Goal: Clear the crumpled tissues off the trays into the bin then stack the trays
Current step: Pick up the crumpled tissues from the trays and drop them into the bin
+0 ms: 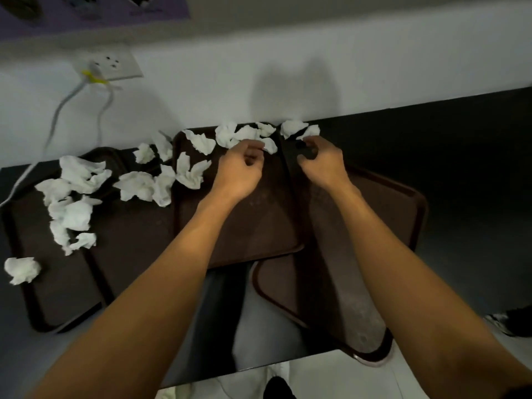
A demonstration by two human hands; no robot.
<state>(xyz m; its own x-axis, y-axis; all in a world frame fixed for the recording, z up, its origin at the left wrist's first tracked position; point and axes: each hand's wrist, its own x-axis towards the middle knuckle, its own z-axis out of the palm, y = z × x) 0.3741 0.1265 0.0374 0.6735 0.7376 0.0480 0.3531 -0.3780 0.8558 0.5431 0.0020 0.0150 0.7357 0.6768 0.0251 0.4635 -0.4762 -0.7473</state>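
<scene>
Dark tabletop against a white wall carries several overlapping brown trays, with crumpled tissues strewn over the left and middle trays and along their far edge. Fingers curled, the left hand appears to pinch one far tissue, while the right hand curls just beside a neighbouring tissue and whether it grips anything cannot be told; gathering several wads into each fist, working far to near, would likely spare trips to the bin. No bin is in view, forearms cover parts of the trays, and dim light blurs where one tray ends.
</scene>
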